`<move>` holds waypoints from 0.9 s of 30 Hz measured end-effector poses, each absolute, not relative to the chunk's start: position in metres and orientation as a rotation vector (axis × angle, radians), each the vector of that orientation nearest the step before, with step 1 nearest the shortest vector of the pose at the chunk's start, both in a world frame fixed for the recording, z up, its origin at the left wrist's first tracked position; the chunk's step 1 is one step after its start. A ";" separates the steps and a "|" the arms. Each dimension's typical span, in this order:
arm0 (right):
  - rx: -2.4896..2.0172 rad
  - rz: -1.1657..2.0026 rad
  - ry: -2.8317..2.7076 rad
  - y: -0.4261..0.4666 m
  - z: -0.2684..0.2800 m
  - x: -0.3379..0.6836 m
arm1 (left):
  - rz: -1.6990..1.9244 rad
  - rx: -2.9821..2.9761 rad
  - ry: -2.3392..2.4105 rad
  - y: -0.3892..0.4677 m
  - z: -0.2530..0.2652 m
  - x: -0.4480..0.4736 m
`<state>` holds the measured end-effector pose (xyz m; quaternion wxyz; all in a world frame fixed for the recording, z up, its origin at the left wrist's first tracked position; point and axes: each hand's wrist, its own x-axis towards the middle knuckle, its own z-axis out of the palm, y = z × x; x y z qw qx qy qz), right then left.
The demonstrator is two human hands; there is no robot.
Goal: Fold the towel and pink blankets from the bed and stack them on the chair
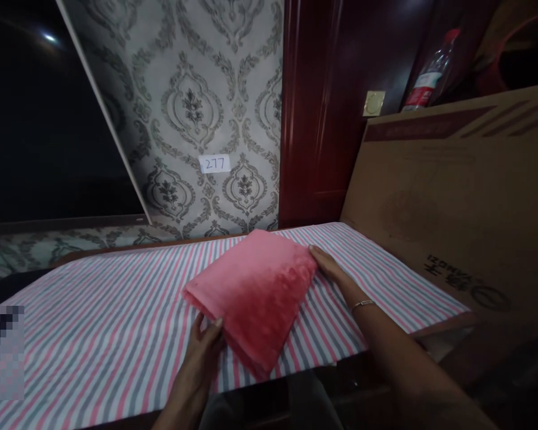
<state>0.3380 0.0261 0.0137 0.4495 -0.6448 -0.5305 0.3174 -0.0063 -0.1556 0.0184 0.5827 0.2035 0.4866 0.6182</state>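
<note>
Folded pink cloth [255,295] sits mid-bench, lying flat on the striped sheet [94,322] that covers the bench [439,334], one corner pointing toward the near edge.

Left hand [206,343] — at the cloth's near-left edge, fingers [196,327] and thumb spread along the fold, touching it. Looks like a flat press, not a clench; can't tell if anything is pinched underneath.

Right hand [329,266] — on the cloth's right corner, fingers flat and extended against the fabric edge, palm down on the sheet beside it. Open, not grasping. Thin bracelet [362,304] on that wrist.

Cloth surface is dimpled, folded into a rough square, rotated relative to the stripes. Stripes are pink, grey and white, running diagonally in this view.

Surroundings:
- large cardboard box [452,197] standing just beside the bench on the right, printed markings on its face
- plastic bottle [430,74] with red cap and label behind the box's top edge
- patterned wallpaper [197,89] behind the bench with a small tag [214,163] reading 277
- dark red wooden door frame [313,119] to the right of the wallpaper

Lighting is dim — fine detail under the hands isn't readable.
</note>
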 end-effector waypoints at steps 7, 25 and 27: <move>-1.463 0.930 -1.313 0.030 0.025 0.327 | 1.599 0.583 0.992 -0.139 0.015 0.015; -1.353 0.977 -1.560 -0.091 0.009 0.276 | 1.316 1.043 1.813 -0.090 0.060 -0.182; -1.397 0.734 -1.635 -0.089 0.014 0.274 | 1.274 1.267 2.001 -0.090 0.054 -0.182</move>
